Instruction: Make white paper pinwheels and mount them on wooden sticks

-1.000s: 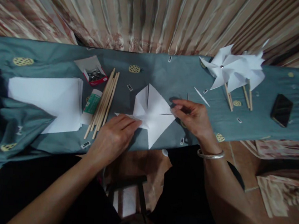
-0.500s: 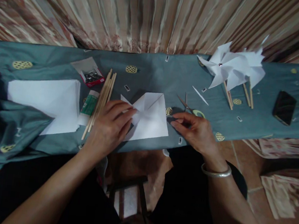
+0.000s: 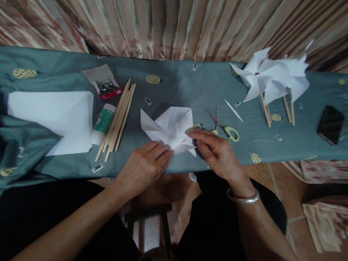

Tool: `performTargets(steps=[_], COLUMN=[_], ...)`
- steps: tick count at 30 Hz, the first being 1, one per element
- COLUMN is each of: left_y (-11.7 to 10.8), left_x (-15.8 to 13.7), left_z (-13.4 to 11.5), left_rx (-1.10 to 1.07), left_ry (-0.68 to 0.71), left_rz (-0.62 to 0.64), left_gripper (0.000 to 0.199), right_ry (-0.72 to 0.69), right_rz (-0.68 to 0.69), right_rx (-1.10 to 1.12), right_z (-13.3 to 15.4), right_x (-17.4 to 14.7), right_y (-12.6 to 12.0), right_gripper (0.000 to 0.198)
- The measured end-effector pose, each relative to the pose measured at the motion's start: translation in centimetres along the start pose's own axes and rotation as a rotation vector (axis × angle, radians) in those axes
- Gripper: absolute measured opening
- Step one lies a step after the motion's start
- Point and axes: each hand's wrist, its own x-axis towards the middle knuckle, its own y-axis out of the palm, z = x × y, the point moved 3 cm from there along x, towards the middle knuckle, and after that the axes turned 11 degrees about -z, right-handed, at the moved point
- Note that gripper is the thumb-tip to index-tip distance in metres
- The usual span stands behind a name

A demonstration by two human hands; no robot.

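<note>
A square of white paper (image 3: 175,120), cut and partly folded like a pinwheel, lies on the table before me. My left hand (image 3: 148,165) is closed at its near edge, pinching a flap that is folded in toward the middle. At the paper's right side, my right hand (image 3: 217,152) has its fingers stretched out and parted, the fingertips at the edge of the sheet. Just beyond that hand lie scissors (image 3: 230,133) with green handles, blades pointing away to the left.
Left of the paper are several wooden sticks (image 3: 120,120), a green-and-white glue stick (image 3: 104,118), an open box of metal pins (image 3: 107,87) and stacked white sheets (image 3: 50,112). Finished paper pinwheels (image 3: 271,78), a paper sliver (image 3: 233,110) and a phone (image 3: 331,124) lie to the right.
My left hand has moved right and nearer to me, bringing the paper's near flap inward. My right hand has shifted slightly left to the paper's edge, uncovering more of the scissors.
</note>
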Motion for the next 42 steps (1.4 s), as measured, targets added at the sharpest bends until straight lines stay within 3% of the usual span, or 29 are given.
performTargets(steps=[5, 11, 14, 20, 26, 42], left_y=[-0.5, -0.7, -0.5, 0.0, -0.1, 0.3], left_x=[-0.2, -0.4, -0.7, -1.2, -1.1, -1.3], left_z=[0.0, -0.3, -0.4, -0.6, -0.7, -0.6], left_rx=[-0.058, -0.090, -0.095, -0.112, -0.131, -0.146], left_ry=[-0.027, -0.024, -0.039, -0.073, -0.052, -0.141], left_rz=[-0.033, -0.023, -0.023, 0.004, -0.038, -0.018], left_gripper=[0.013, 0.015, 0.014, 0.039, 0.019, 0.019], right_ry=[0.085, 0.140, 0.141, 0.080, 0.018, -0.094], right_rz=[0.078, 0.118, 0.098, -0.012, -0.060, -0.078], right_rx=[0.196, 0.325, 0.346, 0.198, 0.018, -0.128], right_z=[0.0, 0.2, 0.1, 0.4, 1.3, 1.8], right_x=[0.0, 0.2, 0.3, 0.3, 0.1, -0.3], right_y=[0.0, 0.5, 1.1, 2.4, 2.7, 2.8], right_gripper=[0.036, 0.009, 0.006, 0.009, 0.017, 0.016])
